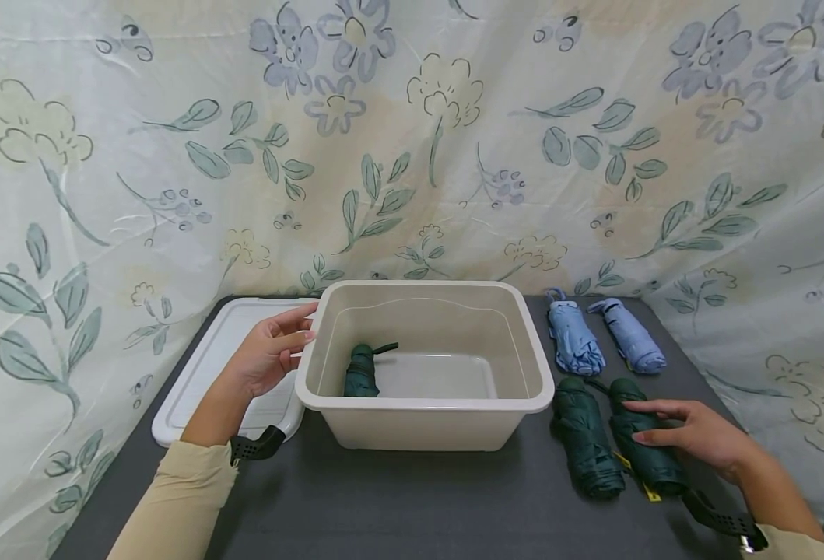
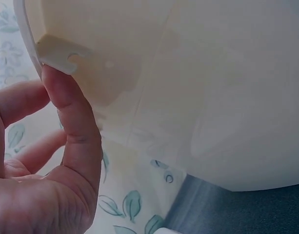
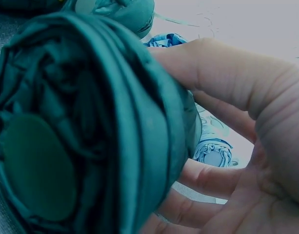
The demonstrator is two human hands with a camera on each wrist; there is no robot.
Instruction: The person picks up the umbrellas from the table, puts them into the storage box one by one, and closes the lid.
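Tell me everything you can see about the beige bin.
The beige bin looks like plastic: roughly rectangular, with rounded corners, a broad rim, walls tapering toward the base and, in the left wrist view, a notched tab under the rim. It stands upright and open-topped on the dark table, with one folded green umbrella inside toward its left. The left hand touches its left rim.

Softly lit in the head view, with faint shadow below the beige rectangular plastic tub. Dimmer and hazy in the left-wrist view. Tinted blue-green in the right-wrist view, blurred on the dark-green cylindrical fabric umbrella, washed out behind.
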